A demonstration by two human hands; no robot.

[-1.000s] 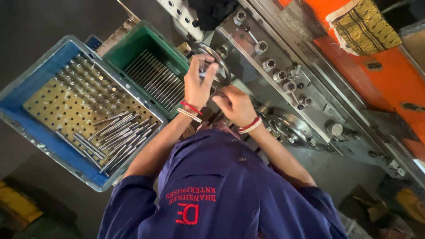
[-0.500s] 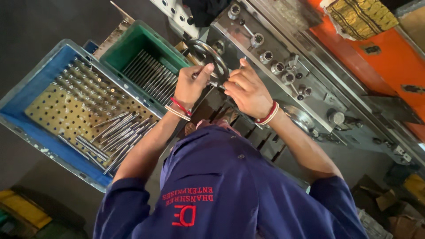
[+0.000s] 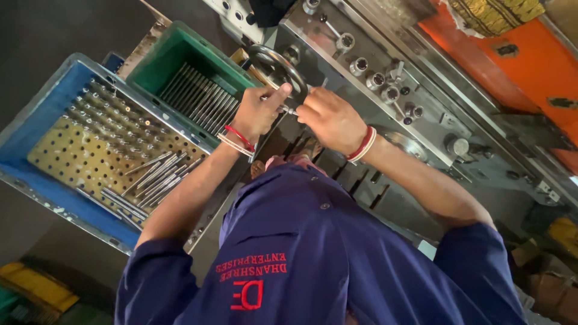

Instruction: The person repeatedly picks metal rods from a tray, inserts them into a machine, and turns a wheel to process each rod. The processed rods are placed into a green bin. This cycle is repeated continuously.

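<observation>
My left hand (image 3: 257, 113) and my right hand (image 3: 330, 120) meet in front of a grey metal machine (image 3: 385, 66), just below its round handwheel (image 3: 278, 60). Between the fingertips of both hands is a thin, short metal rod (image 3: 288, 109); the left thumb and forefinger pinch one end and the right fingers close on the other. Red and white bangles sit on both wrists. My blue work shirt (image 3: 313, 259) fills the bottom of the view.
A green crate (image 3: 162, 60) of long metal rods stands left of the hands. Beside it is a blue crate (image 3: 36, 120) with a perforated yellow plate and loose rods. Orange machine panels (image 3: 512, 54) lie at the upper right.
My right hand has risen from beside the left wrist to the handwheel, and both hands have come together on the small rod. The view has shifted slightly.
</observation>
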